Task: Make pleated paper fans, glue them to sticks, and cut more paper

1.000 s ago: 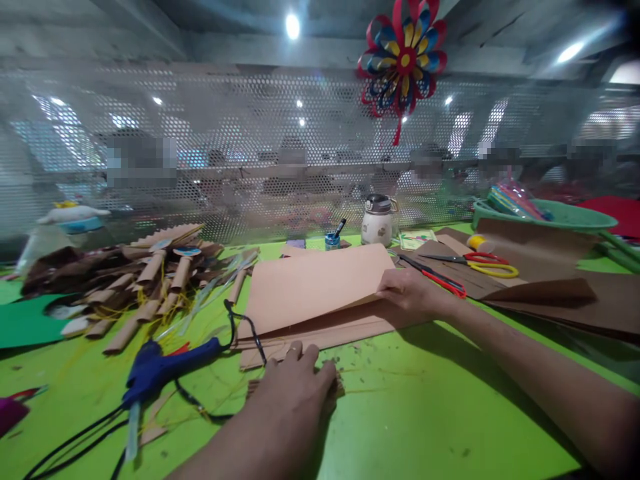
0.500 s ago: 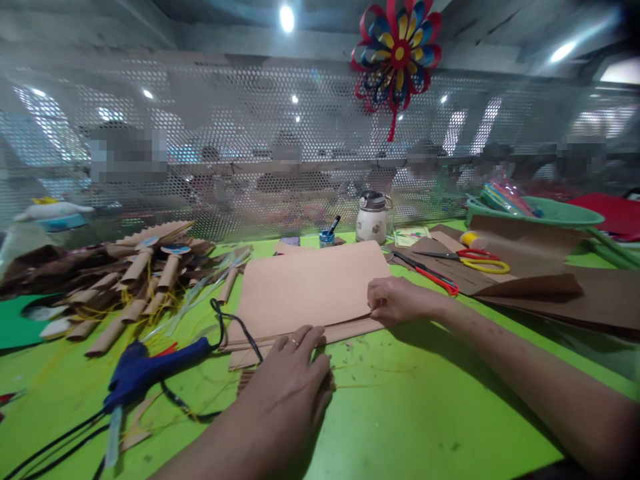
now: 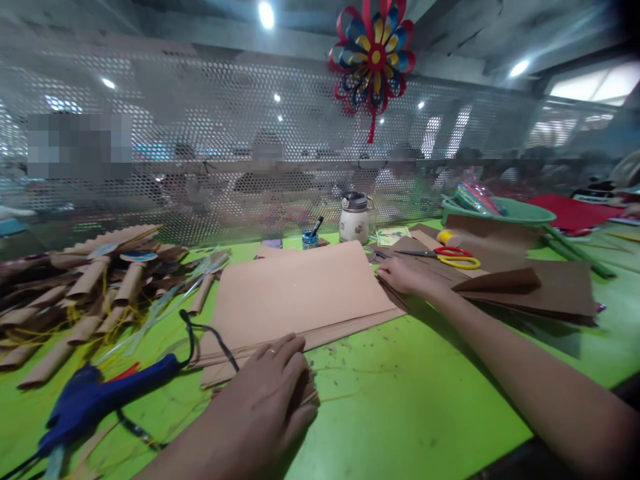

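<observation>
Light brown paper sheets lie stacked on the green table. My left hand is at the stack's near edge, its fingers curled over a small pleated brown paper piece. Beyond the stack's right edge, my right hand has its fingers bent together beside the dark end of the scissors; whatever they may hold is hidden. A blue glue gun with a black cord lies left of my left hand. Red and yellow scissors rest on dark brown paper farther right.
Paper fans with rolled handles and yellow strings are heaped at left. A bottle and a blue jar with a pen stand behind the sheets. A green basket is at back right; a perforated screen spans the back.
My right hand has moved off the sheets' near right corner, to the right and farther back. The view has turned right, so most things appear shifted left. My left hand stays over the pleated piece.
</observation>
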Demonstrator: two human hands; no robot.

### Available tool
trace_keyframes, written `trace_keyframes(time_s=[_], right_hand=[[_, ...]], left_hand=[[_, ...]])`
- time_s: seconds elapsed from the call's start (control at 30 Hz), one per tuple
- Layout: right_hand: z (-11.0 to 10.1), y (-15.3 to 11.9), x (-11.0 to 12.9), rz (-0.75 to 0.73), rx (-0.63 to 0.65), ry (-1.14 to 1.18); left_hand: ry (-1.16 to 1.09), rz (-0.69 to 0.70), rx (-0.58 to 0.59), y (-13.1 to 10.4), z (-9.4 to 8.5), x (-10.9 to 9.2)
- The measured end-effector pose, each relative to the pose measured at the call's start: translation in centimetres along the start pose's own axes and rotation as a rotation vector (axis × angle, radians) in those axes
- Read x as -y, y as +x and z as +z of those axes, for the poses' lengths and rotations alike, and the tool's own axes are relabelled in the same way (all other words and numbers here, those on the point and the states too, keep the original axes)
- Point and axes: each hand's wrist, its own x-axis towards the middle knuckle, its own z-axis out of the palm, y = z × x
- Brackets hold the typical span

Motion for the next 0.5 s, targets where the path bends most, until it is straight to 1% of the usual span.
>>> trace_keyframes(time_s=[0.1, 0.27, 0.33, 0.43, 0.5], right_hand=[[0.7, -0.1, 1.1, 0.012, 0.006, 0.028], [0.8, -0.1, 2.0, 0.101, 0.002, 0.092], [0.8, -0.1, 2.0, 0.143, 0.008, 0.131], [1.0, 0.0, 1.8, 0.196, 0.015, 0.220], [1.3, 0.0, 1.6, 0.222, -0.008, 0.299]], left_hand=[[-0.006, -0.028, -0.006, -0.1, 0.1, 0.2], [-0.034, -0.087, 0.032, 0.0, 0.1, 0.5], [-0.028, -0.093, 0.013, 0.1, 0.1, 0.6], [-0.049, -0.095, -0.052, 0.3, 0.0, 0.8], [-0.074, -0.081, -0.073, 0.4, -0.1, 0.7]])
